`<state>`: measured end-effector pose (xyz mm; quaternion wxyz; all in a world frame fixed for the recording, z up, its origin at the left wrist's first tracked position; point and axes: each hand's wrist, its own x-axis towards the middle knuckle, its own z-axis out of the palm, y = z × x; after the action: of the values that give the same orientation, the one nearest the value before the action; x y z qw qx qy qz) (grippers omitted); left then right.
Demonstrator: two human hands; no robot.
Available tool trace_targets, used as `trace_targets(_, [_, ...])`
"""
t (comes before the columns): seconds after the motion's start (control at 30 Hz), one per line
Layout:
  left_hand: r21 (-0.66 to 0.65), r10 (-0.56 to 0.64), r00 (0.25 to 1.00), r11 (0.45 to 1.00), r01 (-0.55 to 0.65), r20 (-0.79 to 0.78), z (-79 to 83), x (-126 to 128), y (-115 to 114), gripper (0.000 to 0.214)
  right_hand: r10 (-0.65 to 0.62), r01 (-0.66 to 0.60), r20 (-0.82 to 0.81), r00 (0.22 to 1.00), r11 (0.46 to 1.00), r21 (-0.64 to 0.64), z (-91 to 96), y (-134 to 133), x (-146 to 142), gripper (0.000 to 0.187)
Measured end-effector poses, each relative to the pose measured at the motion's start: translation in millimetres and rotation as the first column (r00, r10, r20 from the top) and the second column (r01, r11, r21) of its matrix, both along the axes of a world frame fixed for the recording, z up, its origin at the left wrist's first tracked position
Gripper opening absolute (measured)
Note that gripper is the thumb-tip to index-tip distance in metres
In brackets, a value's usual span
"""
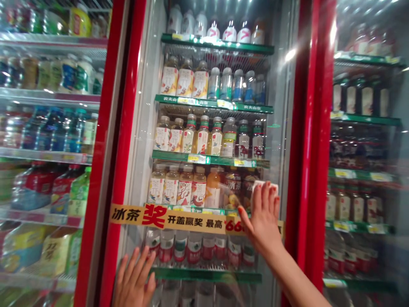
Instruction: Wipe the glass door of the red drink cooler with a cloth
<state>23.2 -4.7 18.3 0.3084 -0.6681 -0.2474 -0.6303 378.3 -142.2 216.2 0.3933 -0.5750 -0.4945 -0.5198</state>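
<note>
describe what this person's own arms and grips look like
The right grip is ungloved with reddish fingernails; its forearm is bare, with no sleeve or bracelet visible. The left grip is ungloved too; its nails are too blurred to judge and its forearm is out of frame.

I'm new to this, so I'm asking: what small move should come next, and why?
Probably slide the white cloth left across the glass door: the right hand has it near the door's right edge, above the yellow strip, and more glass stretches leftward.
</note>
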Motion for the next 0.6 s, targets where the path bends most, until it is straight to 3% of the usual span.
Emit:
trace_targets(0.07, [-0.016, -0.007, 1.0, 1.0, 0.007, 0.013, -2.0, -0.3, 1.3, 0.075, -0.001, 0.002, -0.04, 0.999, 1.0, 0.019, 31.0, 9.3, -9.1, 0.093])
trace_targets(0.13, [-0.011, 0.006, 1.0, 1.0, -0.006, -0.001, -2.7, -1.5, 2.4, 0.077, 0.035, -0.033, 0.063, 0.997, 0.999, -0.034, 34.5, 15.1, -25.7, 0.099])
trace_targets(0.23, [0.028, 0.061, 0.997, 0.998, -0.059, -0.054, -1.4, -4.6, 3.2, 0.08, 0.199, -0.12, 0.35, 0.916, 0.965, -0.233, 0.5, 10.7, -37.3, 0.104])
trace_targets(0.3, [0.043, 0.094, 0.993, 0.995, -0.091, -0.075, 0.0, -6.9, 3.2, 0.081, 0.282, -0.134, 0.476, 0.833, 0.938, -0.32, -19.3, 1.0, -23.5, 0.101])
trace_targets(0.33, [0.044, 0.102, 0.992, 0.994, -0.099, -0.077, 0.7, -8.0, 3.2, 0.082, 0.275, -0.129, 0.486, 0.83, 0.941, -0.312, -20.6, -3.7, -11.0, 0.098])
trace_targets(0.4, [0.05, 0.115, 0.989, 0.993, -0.111, -0.089, 2.1, -9.6, 2.9, 0.082, 0.176, -0.107, 0.371, 0.912, 0.974, -0.199, -1.0, -9.1, 16.5, 0.091])
trace_targets(0.47, [0.067, 0.119, 0.987, 0.991, -0.112, -0.107, 3.4, -9.9, 2.2, 0.081, 0.082, -0.076, 0.149, 0.985, 0.996, -0.048, 38.4, -7.0, 33.0, 0.089])
trace_targets(0.53, [0.066, 0.1, 0.991, 0.993, -0.094, -0.094, 4.4, -7.9, 0.9, 0.08, 0.066, -0.067, 0.009, 0.998, 0.997, 0.04, 74.5, -0.2, 28.5, 0.09])
trace_targets(0.6, [0.035, 0.054, 0.998, 0.998, -0.053, -0.045, 4.8, -4.2, -0.3, 0.078, 0.092, -0.093, 0.031, 0.995, 0.995, 0.024, 86.2, 7.1, 5.6, 0.096])
